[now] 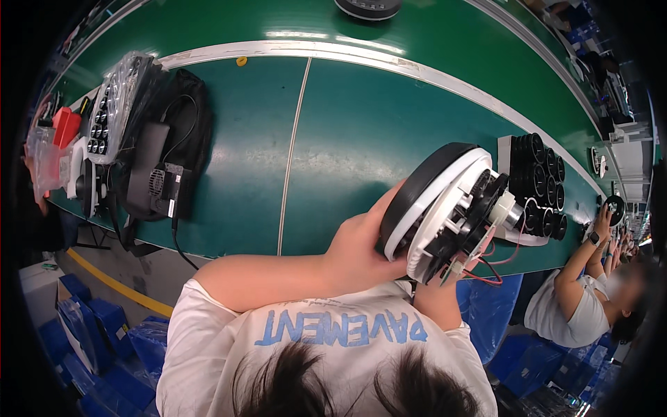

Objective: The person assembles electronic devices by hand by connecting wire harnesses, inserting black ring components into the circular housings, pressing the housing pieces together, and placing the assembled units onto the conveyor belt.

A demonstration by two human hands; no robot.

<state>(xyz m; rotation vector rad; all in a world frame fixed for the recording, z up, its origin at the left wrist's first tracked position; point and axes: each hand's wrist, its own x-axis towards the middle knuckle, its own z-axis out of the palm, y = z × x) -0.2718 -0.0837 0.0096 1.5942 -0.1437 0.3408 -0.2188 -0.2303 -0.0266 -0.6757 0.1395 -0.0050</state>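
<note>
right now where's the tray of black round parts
In the head view the tray of black parts lies on the green bench at the right, just beyond the round assembly held in both hands.

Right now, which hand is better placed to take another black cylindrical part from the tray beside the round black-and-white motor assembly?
Probably right: the right hand is under the round black-and-white motor assembly, nearest the tray of black cylindrical parts. The left hand grips the far side.

The right hand [445,295] sat mostly hidden beneath the round assembly [448,208]. A dark round unit [368,7] at the belt's far edge was cut off.
</note>
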